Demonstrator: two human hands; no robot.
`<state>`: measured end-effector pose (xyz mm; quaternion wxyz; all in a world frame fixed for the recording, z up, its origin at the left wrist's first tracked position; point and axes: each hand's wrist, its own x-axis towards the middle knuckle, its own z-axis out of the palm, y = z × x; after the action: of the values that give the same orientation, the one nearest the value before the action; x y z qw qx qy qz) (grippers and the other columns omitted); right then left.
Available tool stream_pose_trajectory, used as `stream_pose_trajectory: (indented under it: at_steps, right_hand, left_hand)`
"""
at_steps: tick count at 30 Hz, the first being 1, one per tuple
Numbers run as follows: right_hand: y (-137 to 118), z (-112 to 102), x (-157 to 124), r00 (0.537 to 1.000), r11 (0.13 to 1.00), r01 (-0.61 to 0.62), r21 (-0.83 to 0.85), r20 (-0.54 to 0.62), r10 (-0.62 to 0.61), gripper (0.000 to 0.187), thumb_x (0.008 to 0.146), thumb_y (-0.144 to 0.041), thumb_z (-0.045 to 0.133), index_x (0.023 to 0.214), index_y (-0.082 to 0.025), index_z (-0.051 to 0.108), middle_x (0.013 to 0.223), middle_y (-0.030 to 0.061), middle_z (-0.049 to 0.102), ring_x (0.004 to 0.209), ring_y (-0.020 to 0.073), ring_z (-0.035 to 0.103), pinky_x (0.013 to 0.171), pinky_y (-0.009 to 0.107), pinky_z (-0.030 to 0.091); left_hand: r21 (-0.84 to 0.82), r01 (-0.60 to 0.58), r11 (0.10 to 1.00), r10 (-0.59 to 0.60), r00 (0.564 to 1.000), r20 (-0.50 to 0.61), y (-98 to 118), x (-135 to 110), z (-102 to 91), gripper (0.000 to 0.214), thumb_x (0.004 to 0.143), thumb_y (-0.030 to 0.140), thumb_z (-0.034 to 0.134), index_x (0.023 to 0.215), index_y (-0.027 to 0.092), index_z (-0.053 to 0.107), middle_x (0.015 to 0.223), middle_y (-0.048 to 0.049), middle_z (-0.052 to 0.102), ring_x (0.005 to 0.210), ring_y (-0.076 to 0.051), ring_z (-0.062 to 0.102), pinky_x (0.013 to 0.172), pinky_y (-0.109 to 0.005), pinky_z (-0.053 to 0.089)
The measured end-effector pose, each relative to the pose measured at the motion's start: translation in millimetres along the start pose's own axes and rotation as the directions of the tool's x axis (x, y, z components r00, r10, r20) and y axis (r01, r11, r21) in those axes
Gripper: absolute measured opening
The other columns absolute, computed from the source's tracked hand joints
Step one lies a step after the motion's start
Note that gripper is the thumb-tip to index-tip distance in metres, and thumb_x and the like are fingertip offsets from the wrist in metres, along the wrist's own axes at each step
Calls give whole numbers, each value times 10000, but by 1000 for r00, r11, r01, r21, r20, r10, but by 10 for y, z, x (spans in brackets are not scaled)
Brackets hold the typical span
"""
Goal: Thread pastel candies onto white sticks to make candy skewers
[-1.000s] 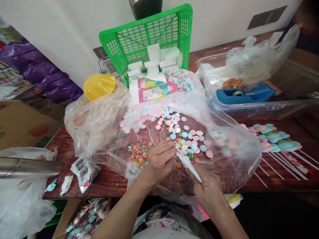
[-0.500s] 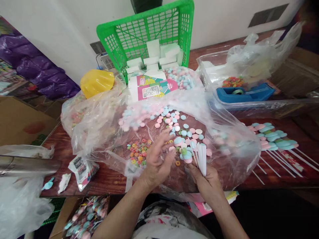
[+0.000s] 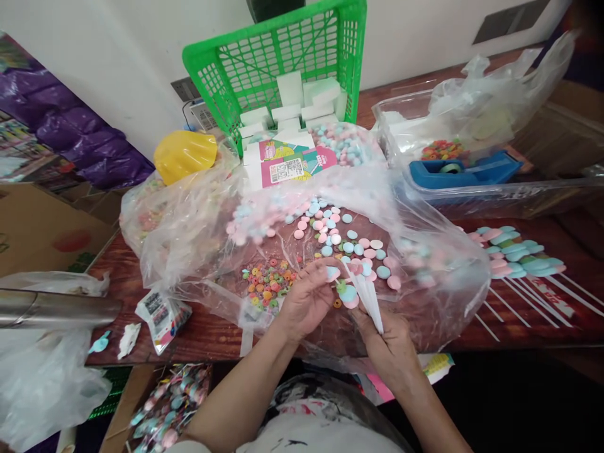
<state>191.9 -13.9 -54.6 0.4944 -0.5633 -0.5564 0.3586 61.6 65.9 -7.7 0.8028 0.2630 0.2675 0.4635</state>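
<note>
My left hand (image 3: 309, 299) pinches a blue-and-pink candy disc (image 3: 332, 273) between thumb and fingertips. My right hand (image 3: 389, 336) is closed round a bundle of white sticks (image 3: 369, 301), their tops leaning left. At its fingertips sits a candy skewer (image 3: 348, 294), with a green gummy ring and blue and pink discs stacked together; its own stick is hard to make out. Beyond the hands, loose pink and blue candy discs (image 3: 364, 243) lie on a clear plastic bag (image 3: 438, 302). Small gummy rings (image 3: 267, 283) are heaped left of my left hand.
Finished candy skewers (image 3: 519, 251) lie at the right. A blue tape dispenser (image 3: 465, 171) stands in a clear tray (image 3: 495, 195). At the back is a green basket (image 3: 274, 44) with white boxes. A yellow bowl-like piece (image 3: 185, 156) rests on bags; below left is a carton of wrapped candies (image 3: 172, 406).
My left hand has gone from open fingers over the candies to pinching a disc beside the skewer. The sticks in my right hand now lean further left.
</note>
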Motion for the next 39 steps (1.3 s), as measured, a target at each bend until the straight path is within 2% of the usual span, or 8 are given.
stream_pose_trajectory:
  at_steps: [7, 12, 17, 21, 30, 34, 37, 39]
  right_hand:
    - [-51, -45, -11, 1000, 999, -20, -39, 14, 20, 268, 933, -319, 489, 945, -174, 715, 603, -22, 526, 561, 132, 459, 584, 244, 391]
    - [-30, -31, -49, 998, 999, -29, -17, -50, 28, 276, 902, -327, 525, 737, -167, 678, 535, -25, 484, 498, 121, 410, 482, 232, 343]
    - [-13, 18, -93, 997, 1000, -6, 8, -76, 7, 332, 885, -320, 536, 583, -186, 571, 537, -15, 489, 509, 125, 436, 482, 234, 345]
    - [1, -18, -69, 998, 997, -63, 36, 1, 63, 420, 894, -339, 528, 509, -196, 440, 526, -19, 460, 501, 110, 415, 482, 230, 333]
    - [-50, -186, -61, 990, 989, -74, 128, 132, 57, 302, 888, -327, 555, 632, -167, 562, 529, -42, 401, 479, 88, 349, 447, 213, 297]
    - [-80, -87, -140, 996, 988, -68, 140, 72, 58, 357, 843, -319, 613, 534, -178, 500, 501, -38, 384, 465, 87, 334, 423, 217, 277]
    - [-92, -93, -123, 983, 942, -133, 307, -80, 165, 261, 835, -343, 638, 644, -171, 598, 502, -42, 404, 448, 84, 347, 410, 215, 279]
    - [-107, -163, -56, 947, 888, -115, 444, -220, 233, 165, 807, -329, 683, 777, -170, 648, 526, -46, 435, 447, 77, 358, 401, 201, 268]
  left_hand:
    - [29, -4, 1000, 6, 997, -72, -59, 0, 67, 263, 655, 263, 808, 858, 139, 697, 857, -41, 699, 810, -159, 657, 795, -290, 522]
    - [14, 12, 1000, -12, 1000, -29, -156, -94, 116, 209, 672, 256, 794, 811, 137, 694, 750, -31, 672, 612, -123, 599, 628, -268, 492]
    - [-36, 54, 998, -57, 996, -74, -280, -187, 96, 230, 638, 255, 826, 788, 139, 696, 663, 1, 613, 571, -80, 545, 628, -227, 440]
    - [-45, 61, 997, -62, 997, -42, -265, -183, 37, 269, 690, 346, 792, 826, 133, 701, 691, -11, 611, 595, -89, 543, 641, -238, 445]
    - [36, -21, 999, 20, 1000, 23, -245, -273, 56, 318, 754, 424, 727, 832, 117, 700, 727, -46, 632, 625, -109, 554, 606, -237, 430]
    - [118, -4, 993, -3, 998, 58, -292, -319, 26, 364, 728, 474, 737, 765, 113, 697, 661, -17, 585, 581, -80, 508, 603, -224, 399]
    - [233, 5, 972, -23, 997, 75, -97, -215, -109, 479, 796, 568, 617, 1062, 173, 668, 837, -61, 646, 669, -130, 581, 645, -264, 451]
    - [442, -57, 895, 40, 998, 49, 107, -68, -254, 516, 872, 571, 491, 1253, 231, 564, 955, -83, 652, 731, -163, 616, 659, -292, 476]
